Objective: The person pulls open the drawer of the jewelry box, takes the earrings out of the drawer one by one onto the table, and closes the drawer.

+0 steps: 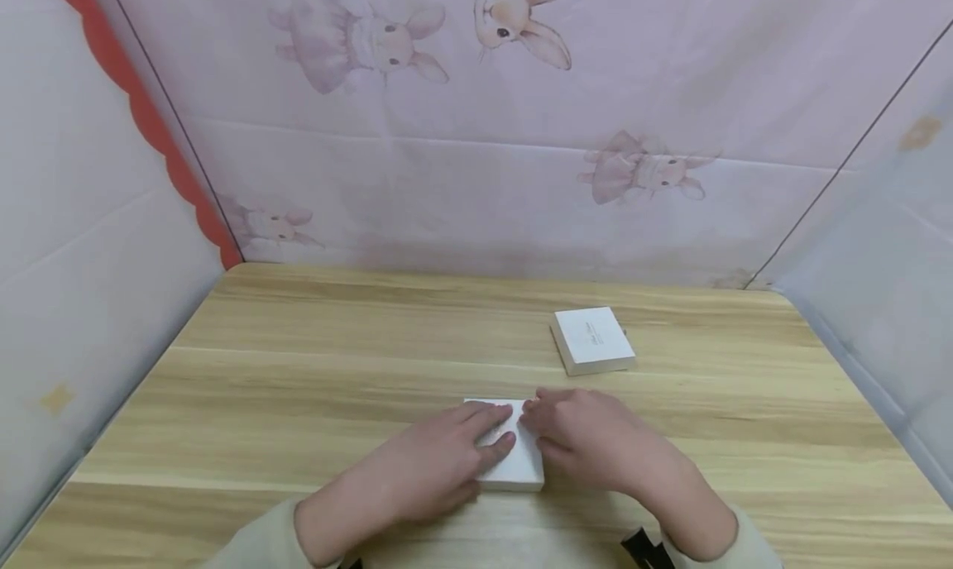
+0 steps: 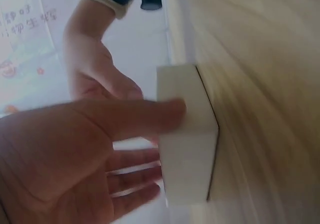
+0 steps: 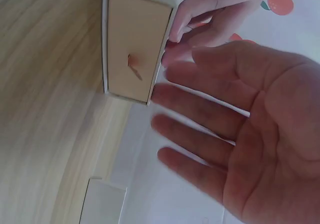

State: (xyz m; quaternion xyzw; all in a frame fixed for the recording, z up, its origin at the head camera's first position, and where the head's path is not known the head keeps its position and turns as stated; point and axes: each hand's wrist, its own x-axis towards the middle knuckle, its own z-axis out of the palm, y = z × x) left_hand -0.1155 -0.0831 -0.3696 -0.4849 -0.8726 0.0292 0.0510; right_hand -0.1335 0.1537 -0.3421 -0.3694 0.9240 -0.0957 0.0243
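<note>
At the lower left of the centre in the head view, the left hand reaches over the left side of a white, shallow, square cardboard box. Its fingers and thumb are extended – fingertips at the top of the box, no grip curled round it. Whether the thumb presses or only hovers is hard to tell in the left wrist view, where it blurs across the box's pale side.

That box lies flat at the lower centre of the frame on the pale wood-grain table, between the two hands. It looks closed: in the right wrist view, a tan drawer front sits inside the white outer sleeve at the upper left, with a small orange-brown ribbon pull sticking out. So the sliding part seems to be in its place; what is inside, if anything, is hidden.

The right hand, right of the lower centre, has its fingers nearly straight and slightly spread, holding nothing. The fingertips come to the box's upper right edge – touching or just beside it, I cannot say which.

Above the right hand, right of the frame's centre, a second white square cardboard box with fine print on top lies apart from both hands. It too looks closed, with nobody handling it.
</note>
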